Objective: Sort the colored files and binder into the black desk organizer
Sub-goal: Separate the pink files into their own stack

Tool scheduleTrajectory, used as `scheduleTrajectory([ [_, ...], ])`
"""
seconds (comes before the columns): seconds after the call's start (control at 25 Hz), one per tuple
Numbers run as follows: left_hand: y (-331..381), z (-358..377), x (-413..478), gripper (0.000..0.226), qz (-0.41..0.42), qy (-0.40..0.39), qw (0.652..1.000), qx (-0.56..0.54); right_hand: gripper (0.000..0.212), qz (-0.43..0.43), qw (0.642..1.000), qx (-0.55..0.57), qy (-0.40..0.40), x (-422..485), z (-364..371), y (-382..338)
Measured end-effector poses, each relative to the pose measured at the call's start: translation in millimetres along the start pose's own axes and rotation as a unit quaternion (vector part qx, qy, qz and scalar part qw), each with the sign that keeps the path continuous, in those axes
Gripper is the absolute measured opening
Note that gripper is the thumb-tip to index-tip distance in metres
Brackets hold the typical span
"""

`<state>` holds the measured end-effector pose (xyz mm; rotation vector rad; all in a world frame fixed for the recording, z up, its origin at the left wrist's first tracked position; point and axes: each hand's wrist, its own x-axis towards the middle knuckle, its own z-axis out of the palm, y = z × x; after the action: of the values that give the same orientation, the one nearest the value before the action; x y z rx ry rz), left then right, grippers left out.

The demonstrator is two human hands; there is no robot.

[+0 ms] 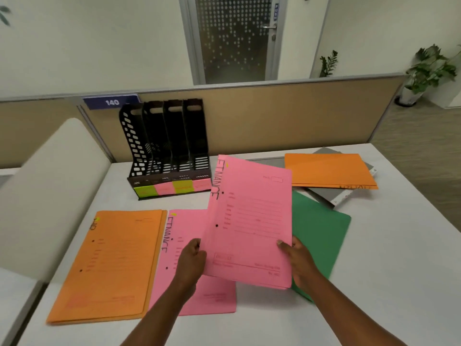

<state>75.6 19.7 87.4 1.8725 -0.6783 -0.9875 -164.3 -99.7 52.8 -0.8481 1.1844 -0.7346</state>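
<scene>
A pink file (pixel 252 216) marked FINANCE is lifted off the table, tilted, with my left hand (pixel 190 260) gripping its lower left edge and my right hand (pixel 299 258) gripping its lower right edge. Under it lie a second pink file (pixel 174 245) and a green file (pixel 319 233). An orange file (pixel 112 265) lies flat at the left. Another orange file (pixel 326 171) rests on a grey binder (pixel 331 196) at the back right. The black desk organizer (pixel 169 146) stands upright at the back with empty slots and green and pink labels on its base.
A tan partition (pixel 274 116) runs behind the white table (pixel 399 270). A white rounded panel (pixel 50 183) rises at the left. Potted plants (pixel 429 71) stand on the floor at the far right.
</scene>
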Motion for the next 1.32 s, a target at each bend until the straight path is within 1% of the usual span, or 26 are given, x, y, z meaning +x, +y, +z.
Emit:
scheduleTrajectory([
  [0.16,-43.4,-17.6,-5.2,0.037,-0.046,-0.001,0.999,0.013,0.024,0.001,0.997,-0.074,0.000,-2.7,25.0,13.0],
  [0.28,-64.2,-34.6,-4.9,0.036,-0.055,0.012,0.998,0.024,0.022,0.003,0.995,-0.103,-0.009,-6.2,48.2,23.0],
  [0.44,-85.2,-59.9,2.1,0.031,-0.066,0.032,0.995,0.069,0.026,0.020,0.993,-0.120,-0.015,-10.9,78.1,40.6],
  [0.6,-107.6,-94.0,10.2,0.031,-0.100,0.044,0.986,0.128,0.031,0.043,0.989,-0.138,-0.024,-15.5,112.9,67.4],
  [0.68,-115.9,-108.8,13.4,0.031,-0.118,0.049,0.978,0.163,0.036,0.043,0.983,-0.178,-0.016,-17.0,130.3,78.7],
  [0.72,-119.6,-115.0,15.5,0.031,-0.122,0.049,0.971,0.200,0.041,0.035,0.974,-0.222,0.000,-17.1,137.3,83.4],
  [0.8,-126.2,-122.5,20.1,0.038,-0.118,0.036,0.950,0.285,0.055,0.018,0.942,-0.333,0.041,-17.7,147.2,91.1],
  [0.88,-128.9,-123.1,23.2,0.045,-0.102,0.016,0.941,0.323,0.062,0.005,0.907,-0.418,0.053,-19.3,153.8,98.1],
  [0.96,-126.6,-118.9,25.2,0.047,-0.084,-0.002,0.939,0.335,0.066,0.005,0.878,-0.476,0.051,-21.2,159.4,101.2],
  [1.16,-125.0,-111.0,28.1,0.052,-0.066,-0.013,0.939,0.336,0.073,0.014,0.830,-0.554,0.061,-27.5,165.0,107.5],
  [1.24,-125.8,-109.7,29.2,0.052,-0.066,-0.011,0.938,0.340,0.074,0.013,0.823,-0.565,0.055,-27.0,162.7,109.2],
  [1.32,-125.9,-107.9,30.5,0.051,-0.070,-0.007,0.937,0.343,0.073,0.012,0.828,-0.559,0.050,-24.2,160.0,107.8],
])
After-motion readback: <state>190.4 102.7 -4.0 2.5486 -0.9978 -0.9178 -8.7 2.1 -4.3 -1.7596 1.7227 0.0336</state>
